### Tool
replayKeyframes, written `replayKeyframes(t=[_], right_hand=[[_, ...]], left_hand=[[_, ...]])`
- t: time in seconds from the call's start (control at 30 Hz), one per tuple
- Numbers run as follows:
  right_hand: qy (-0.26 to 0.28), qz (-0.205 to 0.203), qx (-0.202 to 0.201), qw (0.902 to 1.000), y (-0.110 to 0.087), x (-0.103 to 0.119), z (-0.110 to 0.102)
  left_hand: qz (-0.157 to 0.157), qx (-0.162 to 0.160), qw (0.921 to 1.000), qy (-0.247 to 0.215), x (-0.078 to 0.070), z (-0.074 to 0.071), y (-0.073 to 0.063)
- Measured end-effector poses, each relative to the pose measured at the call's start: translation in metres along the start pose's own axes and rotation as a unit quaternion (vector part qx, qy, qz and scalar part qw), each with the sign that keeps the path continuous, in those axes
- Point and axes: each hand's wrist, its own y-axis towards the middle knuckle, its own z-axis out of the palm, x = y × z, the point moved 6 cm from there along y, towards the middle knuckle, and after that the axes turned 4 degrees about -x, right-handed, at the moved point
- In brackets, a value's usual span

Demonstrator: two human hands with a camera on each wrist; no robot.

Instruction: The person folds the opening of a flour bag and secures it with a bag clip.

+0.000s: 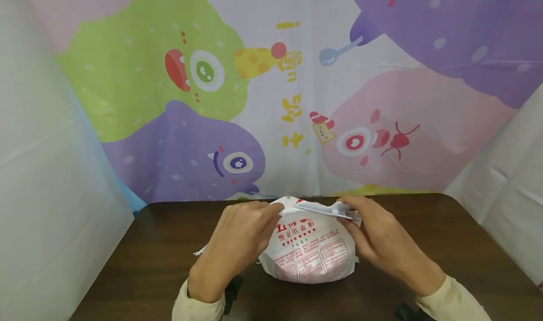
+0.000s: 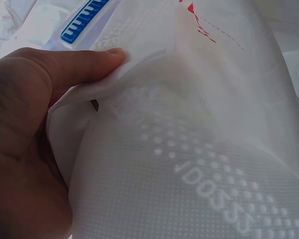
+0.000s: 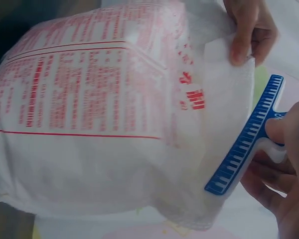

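A white flour bag point(image 1: 311, 245) with red print stands on the table, its top folded over. My left hand point(image 1: 243, 236) pinches the folded top edge between thumb and fingers, the thumb lying on the fold in the left wrist view. In my right hand point(image 1: 383, 236) is a white clip point(image 3: 244, 142) with a blue and white piano-key strip. The thumb presses on the clip's handle while the fingers curl behind it. Along the right part of the bag's folded edge runs the clip's long bar, overlapping it in the right wrist view.
The bag stands on a dark brown wooden table point(image 1: 161, 245). Behind it hangs a cloth backdrop point(image 1: 297, 170) with cartoon monsters, and white fabric walls point(image 1: 38, 170) close in both sides. Dark straps sit near both wrists.
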Motion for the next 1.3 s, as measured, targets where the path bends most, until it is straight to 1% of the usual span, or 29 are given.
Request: replayKeyframes(t=[0.17, 0.3, 0.4, 0.57, 0.67, 0.87, 0.97, 1.1, 1.2, 1.3], right_hand=[[0.052, 0.012, -0.007, 0.9986, 0.014, 0.004, -0.009], [0.106, 0.026, -0.01, 0.994, 0.021, 0.006, -0.015], [0.124, 0.031, -0.021, 0.9916, 0.025, 0.009, -0.019], [0.115, 0.021, -0.054, 0.9917, 0.027, 0.012, -0.024], [0.111, 0.019, -0.065, 0.9915, 0.027, 0.011, -0.024], [0.11, 0.048, -0.048, 0.9916, 0.019, 0.004, -0.024], [0.125, 0.058, -0.043, 0.9896, 0.016, 0.002, -0.026], [0.123, 0.044, -0.05, 0.9902, 0.016, 0.004, -0.031], [0.097, 0.033, -0.058, 0.993, 0.016, 0.006, -0.035], [0.082, 0.033, -0.063, 0.9941, 0.016, 0.005, -0.036]], left_hand=[[-0.002, 0.001, 1.0, 0.002, 0.001, 0.0, 0.001], [-0.008, 0.011, 0.9999, 0.001, 0.001, 0.001, -0.001], [-0.011, 0.017, 0.9998, -0.001, 0.001, 0.001, -0.002], [-0.014, 0.017, 0.9998, -0.002, 0.001, 0.001, -0.002], [-0.014, 0.018, 0.9997, -0.004, 0.001, 0.0, -0.002], [-0.01, 0.019, 0.9997, -0.008, 0.0, 0.001, -0.001], [-0.008, 0.017, 0.9998, -0.008, -0.001, 0.001, 0.0], [-0.007, 0.014, 0.9999, -0.001, -0.001, 0.0, 0.0], [-0.008, 0.014, 0.9999, 0.003, -0.001, 0.0, 0.0], [-0.012, 0.016, 0.9998, 0.001, 0.0, 0.001, 0.0]])
